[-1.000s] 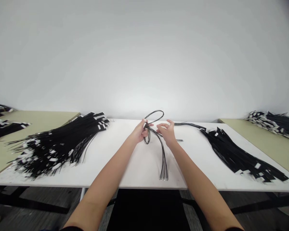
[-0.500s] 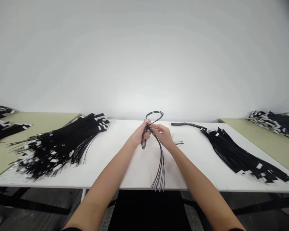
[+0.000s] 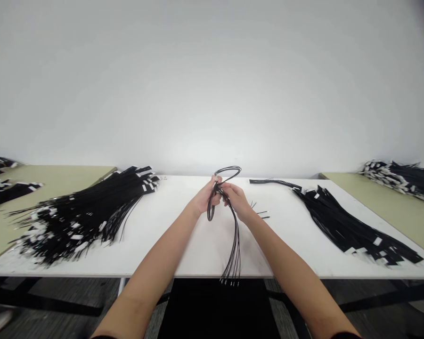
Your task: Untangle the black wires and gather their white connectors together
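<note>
My left hand (image 3: 207,197) is closed around the middle of a looped bundle of black wires (image 3: 236,235). One loop of it stands above the hands and another hangs beside my left palm. Close against it, my right hand (image 3: 235,195) pinches the same bundle just right of where the strands cross. The loose wire ends, with small shiny tips, fan downward past the table's front edge. A little white at the top of the bundle shows by the left fingertips; the crossing itself is partly hidden by fingers.
On the white table (image 3: 194,254), a large heap of black wires (image 3: 88,212) with white labels lies left. A smaller labelled wire pile (image 3: 349,226) lies right, with a thin wire strip (image 3: 273,181) behind it. More wires (image 3: 403,179) rest on the right greenish table. A wall stands behind.
My right fingers have closed in more tightly on the bundle near the crossing. The hanging wire ends have swung slightly left and lower. My left hand has barely moved.
</note>
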Demonstrator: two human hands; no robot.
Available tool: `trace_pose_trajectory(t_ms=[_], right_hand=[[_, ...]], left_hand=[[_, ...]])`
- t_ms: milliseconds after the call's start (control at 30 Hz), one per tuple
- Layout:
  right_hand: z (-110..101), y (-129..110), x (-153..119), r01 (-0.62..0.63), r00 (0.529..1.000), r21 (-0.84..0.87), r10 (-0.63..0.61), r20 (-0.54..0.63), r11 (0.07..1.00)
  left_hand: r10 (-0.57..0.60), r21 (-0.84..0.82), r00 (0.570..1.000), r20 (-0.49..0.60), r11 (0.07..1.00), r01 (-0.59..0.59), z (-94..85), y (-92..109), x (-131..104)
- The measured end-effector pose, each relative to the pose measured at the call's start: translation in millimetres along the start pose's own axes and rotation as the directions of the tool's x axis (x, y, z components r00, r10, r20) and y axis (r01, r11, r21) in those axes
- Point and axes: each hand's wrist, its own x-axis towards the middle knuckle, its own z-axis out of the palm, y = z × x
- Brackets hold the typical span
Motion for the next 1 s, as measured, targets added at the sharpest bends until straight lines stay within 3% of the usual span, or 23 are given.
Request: trace_pose_trajectory(t_ms=[233, 333, 467, 600, 833, 1000], right_hand=[[-3, 1, -3, 0.154, 0.978, -0.076, -0.163, -0.128, 0.985], [-16, -8, -3, 0.163, 0.984, -0.049, -0.165, -0.063, 0.985], [-44, -25, -1, 0.08, 0.99, 0.072, -0.088, 0.112, 0.994], [-65, -35, -2, 0.036, 0.984, 0.221, -0.074, 0.162, 0.974], [-57, -27, 3, 0.151, 0.988, 0.386, -0.155, -0.022, 0.91], [-50, -24, 10, 0.28, 0.956, 0.413, -0.215, -0.197, 0.867]], left_hand=[[0.036, 0.013, 0.999, -0.018, 0.999, -0.036, -3.9, 0, 2], [0.043, 0.014, 0.999, -0.032, 0.999, -0.043, -4.0, 1, 2], [0.047, 0.015, 0.996, -0.07, 0.999, -0.047, -5.1, 3, 1], [0.032, 0.027, 0.993, -0.112, 0.999, -0.029, -9.1, 2, 4], [0.01, 0.06, 0.985, -0.173, 0.998, 0.0, -8.6, -1, 8], [0.013, 0.059, 0.978, -0.206, 0.998, -0.001, -6.6, -2, 9]])
